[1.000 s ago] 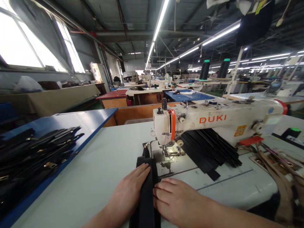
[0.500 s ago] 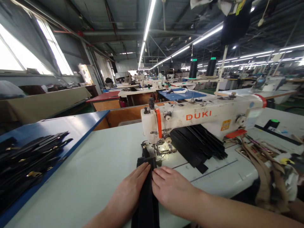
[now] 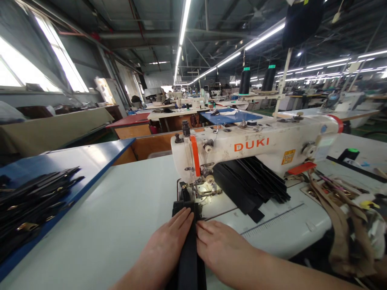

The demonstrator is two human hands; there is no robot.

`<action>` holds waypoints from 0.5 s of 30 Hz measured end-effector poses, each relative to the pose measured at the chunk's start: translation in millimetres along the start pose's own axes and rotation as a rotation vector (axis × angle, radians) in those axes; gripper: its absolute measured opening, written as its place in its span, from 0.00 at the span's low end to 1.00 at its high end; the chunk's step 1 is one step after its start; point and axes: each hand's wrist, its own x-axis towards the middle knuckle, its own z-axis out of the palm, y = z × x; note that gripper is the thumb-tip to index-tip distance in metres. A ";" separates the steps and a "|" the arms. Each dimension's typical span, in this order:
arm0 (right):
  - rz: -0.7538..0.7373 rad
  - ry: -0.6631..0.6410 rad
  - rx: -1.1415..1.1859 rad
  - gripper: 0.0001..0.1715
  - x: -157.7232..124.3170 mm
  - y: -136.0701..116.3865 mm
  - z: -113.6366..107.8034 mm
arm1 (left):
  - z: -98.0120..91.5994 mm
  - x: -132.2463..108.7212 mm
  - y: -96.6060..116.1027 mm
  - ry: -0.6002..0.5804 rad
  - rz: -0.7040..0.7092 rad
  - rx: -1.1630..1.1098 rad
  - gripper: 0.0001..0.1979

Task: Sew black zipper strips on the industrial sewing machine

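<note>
A long black fabric strip [image 3: 188, 262] runs toward me from beside the sewing machine's needle area, its far end folded or layered. My left hand [image 3: 169, 235] lies over its left side, fingers stretched flat on top and pressing down; the thumb is hidden. On the other side, my right hand [image 3: 219, 245] has its fingers bent and pressed together at the strip's right edge, the fingertips partly hidden. Just beyond the hands stands the white DUKI sewing machine [image 3: 250, 145], its presser foot and needle [image 3: 195, 189] lit by a lamp.
A fanned stack of black fabric pieces [image 3: 242, 185] lies under the machine arm. Black straps with gold metal fittings [image 3: 36, 209] cover part of the blue table [image 3: 99, 155] at left. Tan straps [image 3: 332, 225] hang at the right edge. Black thread cones [image 3: 245, 82] stand behind the machine.
The view has shifted slightly, so the machine appears a little further left. Both hands stay on the black strip, in nearly the same pose.
</note>
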 end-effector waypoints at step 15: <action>-0.057 0.215 0.099 0.08 -10.7 1.4 27.3 | -0.5 11.1 4.8 0.094 0.137 0.186 0.28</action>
